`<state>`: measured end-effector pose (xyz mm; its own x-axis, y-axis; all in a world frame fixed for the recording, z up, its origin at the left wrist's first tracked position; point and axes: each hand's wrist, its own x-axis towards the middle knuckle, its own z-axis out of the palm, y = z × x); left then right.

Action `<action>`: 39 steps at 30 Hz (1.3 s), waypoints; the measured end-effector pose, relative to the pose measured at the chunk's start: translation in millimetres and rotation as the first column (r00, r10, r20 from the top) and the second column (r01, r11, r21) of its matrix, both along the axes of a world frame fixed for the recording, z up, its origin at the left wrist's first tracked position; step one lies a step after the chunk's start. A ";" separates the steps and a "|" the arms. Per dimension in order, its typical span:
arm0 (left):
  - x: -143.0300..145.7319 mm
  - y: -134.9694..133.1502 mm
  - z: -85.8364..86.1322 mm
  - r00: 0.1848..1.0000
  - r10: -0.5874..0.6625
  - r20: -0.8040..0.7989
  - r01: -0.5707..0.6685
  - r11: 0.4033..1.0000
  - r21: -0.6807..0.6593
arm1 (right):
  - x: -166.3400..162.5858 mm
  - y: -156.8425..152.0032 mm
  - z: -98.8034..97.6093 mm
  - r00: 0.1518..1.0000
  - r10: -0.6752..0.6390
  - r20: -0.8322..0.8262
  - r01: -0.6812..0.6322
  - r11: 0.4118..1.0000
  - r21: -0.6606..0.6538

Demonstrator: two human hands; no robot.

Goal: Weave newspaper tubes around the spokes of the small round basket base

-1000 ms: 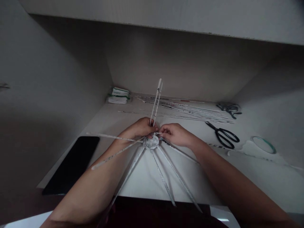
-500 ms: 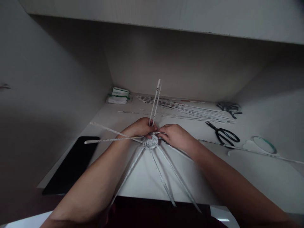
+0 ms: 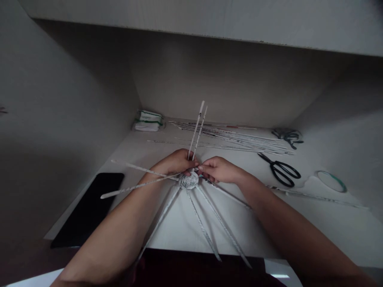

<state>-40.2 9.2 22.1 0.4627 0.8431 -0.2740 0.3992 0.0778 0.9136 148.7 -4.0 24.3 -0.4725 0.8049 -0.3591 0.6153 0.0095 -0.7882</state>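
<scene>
A small round woven base [image 3: 188,181] of rolled paper lies on the table, its paper spokes [image 3: 205,228] fanning out to all sides. My left hand [image 3: 182,160] grips the base's far edge, fingers closed round it where two spokes stand up past the thumb. From the right, my right hand [image 3: 218,169] pinches a paper strip [image 3: 200,170] at the rim, its fingertips almost meeting the left ones. A long rolled paper tube [image 3: 317,196] runs out to the right from behind my right forearm. Part of the base's far side is hidden by my fingers.
Loose paper tubes [image 3: 233,137] lie in a pile along the back. Black scissors [image 3: 283,171] and a roll of tape [image 3: 331,181] rest at the right. A black flat object [image 3: 89,209] lies at left, a white packet [image 3: 149,120] in the back corner. A shelf [image 3: 191,20] overhangs.
My right hand has shifted slightly along the base's rim, fingers more bunched. The long tube at right has drawn inward, and one left spoke has dipped lower.
</scene>
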 end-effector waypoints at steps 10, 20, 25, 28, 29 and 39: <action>-0.8 -0.8 -0.4 0.999 -0.039 0.014 0.039 0.999 -0.003 | 2.0 3.9 -2.7 0.987 -0.075 -0.146 0.040 0.972 -0.230; 0.3 -0.8 -0.2 0.999 -0.045 0.000 0.045 0.999 0.012 | -3.4 -1.7 -2.2 0.998 -0.060 -0.018 0.057 0.990 -0.129; 0.4 -1.0 0.9 1.000 -0.031 -0.003 0.031 0.999 0.008 | -1.5 -1.7 -7.6 0.998 0.017 0.059 -0.024 0.994 0.109; 0.7 -0.2 0.3 1.000 -0.028 0.012 0.028 1.000 -0.006 | -0.9 -1.6 -8.2 0.996 0.043 0.082 -0.058 0.980 0.189; 0.8 0.2 -0.3 0.999 -0.026 0.021 0.026 1.000 -0.012 | -1.0 -1.6 -7.9 0.995 0.043 0.086 -0.060 0.977 0.204; 0.5 2.4 -2.2 0.994 0.090 0.056 -0.088 0.995 -0.040 | 1.9 -1.1 3.3 0.983 -0.003 0.186 -0.071 0.918 0.390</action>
<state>-39.7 11.6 19.9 0.4024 0.8713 -0.2810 0.3363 0.1448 0.9305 150.6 -5.1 27.6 -0.4594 0.8828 -0.0978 0.7394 0.3191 -0.5928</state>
